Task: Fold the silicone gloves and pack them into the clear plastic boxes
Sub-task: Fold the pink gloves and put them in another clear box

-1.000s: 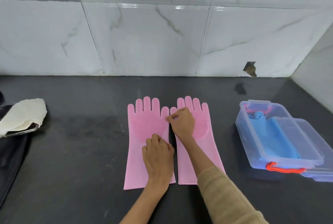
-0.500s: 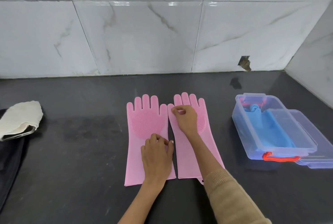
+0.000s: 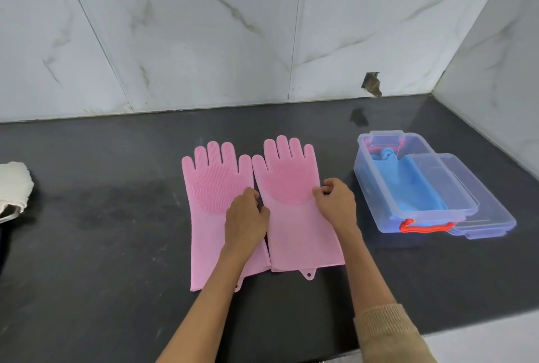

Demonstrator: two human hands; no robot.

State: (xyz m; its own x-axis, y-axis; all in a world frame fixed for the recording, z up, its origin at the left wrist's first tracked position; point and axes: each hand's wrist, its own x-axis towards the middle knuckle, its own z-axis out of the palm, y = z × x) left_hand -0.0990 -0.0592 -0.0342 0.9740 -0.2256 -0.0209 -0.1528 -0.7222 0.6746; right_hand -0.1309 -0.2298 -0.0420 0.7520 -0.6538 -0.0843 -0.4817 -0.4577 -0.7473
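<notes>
Two pink silicone gloves lie flat side by side on the dark counter, fingers pointing at the wall. My left hand (image 3: pixel 246 218) rests palm down on the left glove (image 3: pixel 210 196), at its right edge beside the gap between the two. My right hand (image 3: pixel 335 202) pinches the right edge of the right glove (image 3: pixel 291 211) at palm height. To the right stands a clear plastic box (image 3: pixel 376 184) with a red handle, holding a folded blue glove (image 3: pixel 408 184).
The box's clear lid (image 3: pixel 490 211) lies under and beside the box at the right. A cream cloth (image 3: pixel 14 184) sits at the left edge. The marble-tiled wall (image 3: pixel 204 41) runs behind, and a side wall closes the right corner. The counter's front edge is near my sleeve.
My right hand left the right glove's thumb and fingers and moved to its right edge. My left hand shifted slightly right toward the gap. The right glove now lies uncovered.
</notes>
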